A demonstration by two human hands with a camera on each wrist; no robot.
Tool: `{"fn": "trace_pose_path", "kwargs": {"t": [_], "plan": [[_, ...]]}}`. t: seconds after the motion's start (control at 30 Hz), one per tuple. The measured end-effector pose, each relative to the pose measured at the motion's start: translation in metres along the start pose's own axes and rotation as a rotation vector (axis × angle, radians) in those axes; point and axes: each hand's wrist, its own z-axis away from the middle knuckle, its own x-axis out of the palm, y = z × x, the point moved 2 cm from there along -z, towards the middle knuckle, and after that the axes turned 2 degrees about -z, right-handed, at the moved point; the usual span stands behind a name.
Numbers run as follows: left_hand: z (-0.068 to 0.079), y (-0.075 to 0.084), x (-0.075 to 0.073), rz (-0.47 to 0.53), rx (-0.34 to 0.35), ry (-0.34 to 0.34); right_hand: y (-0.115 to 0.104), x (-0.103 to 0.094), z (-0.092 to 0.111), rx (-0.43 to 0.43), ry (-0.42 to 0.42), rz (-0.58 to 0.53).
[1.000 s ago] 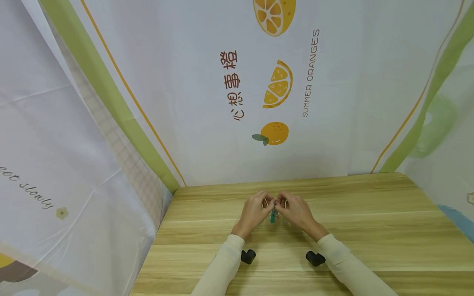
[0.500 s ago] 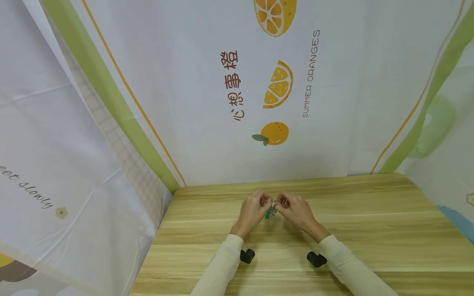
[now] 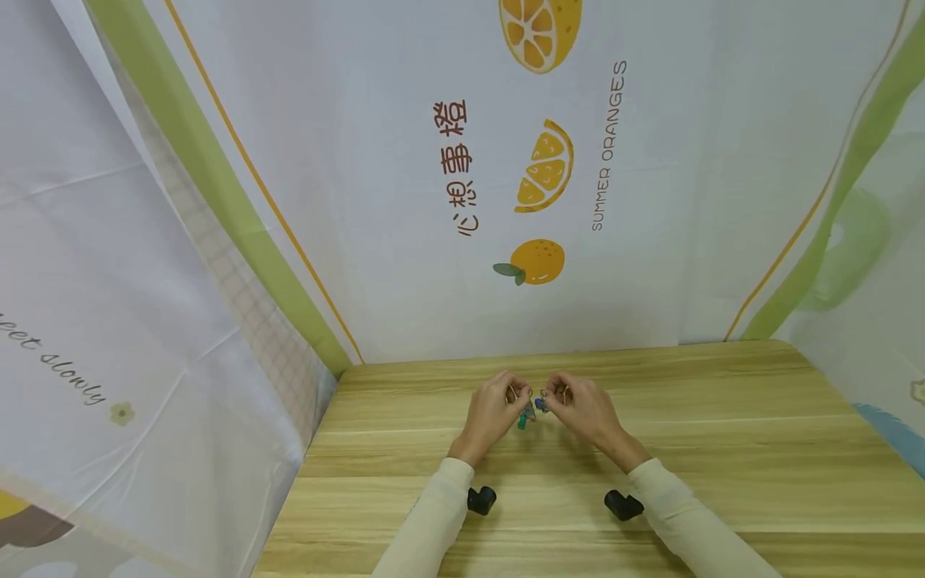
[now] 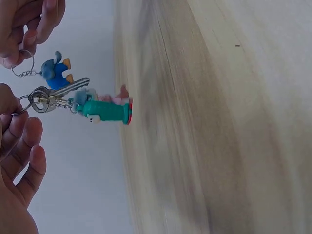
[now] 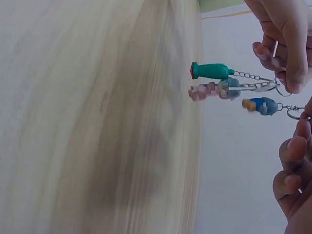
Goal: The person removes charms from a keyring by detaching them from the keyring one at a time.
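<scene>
My left hand [image 3: 495,409] pinches a metal key ring [image 4: 23,104] above the table. From it hang a silver key [image 4: 73,87], a green cylindrical charm [image 4: 107,111] with a red end, and a small figure charm in pink and grey-blue [image 5: 214,90], partly overlapped by the key. Just to the right, my right hand [image 3: 580,405] grips a separate ring [image 5: 296,114] between thumb and finger. A blue figure charm [image 4: 56,72] with orange feet dangles from that ring on a short chain. A narrow gap shows between the two rings in both wrist views.
Below the hands lies a wood-grain table [image 3: 549,514]. Black wrist-camera mounts [image 3: 482,500] jut inward beside both sleeves. A white cloth [image 3: 405,305] printed with oranges hangs at the table's back edge, and more printed cloth hangs at the sides.
The fingertips were close together with the charms bunched between them. Now my right hand has drawn slightly right with the blue figure charm, apart from the key and green charm, which shifted left.
</scene>
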Motion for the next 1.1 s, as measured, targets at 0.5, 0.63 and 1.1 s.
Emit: {"fn": "trace_pose_path", "kwargs": {"t": [0.5, 0.63, 1.1], "plan": [[0.000, -0.001, -0.001, -0.012, -0.008, 0.005, 0.009, -0.013, -0.002, 0.053, -0.046, -0.010], [0.000, -0.002, -0.002, -0.026, -0.014, 0.013, 0.012, -0.018, -0.004, 0.056, -0.053, -0.021], [0.000, -0.003, -0.004, -0.023, -0.029, 0.009, 0.027, -0.034, -0.003, 0.059, -0.017, 0.001]]}}
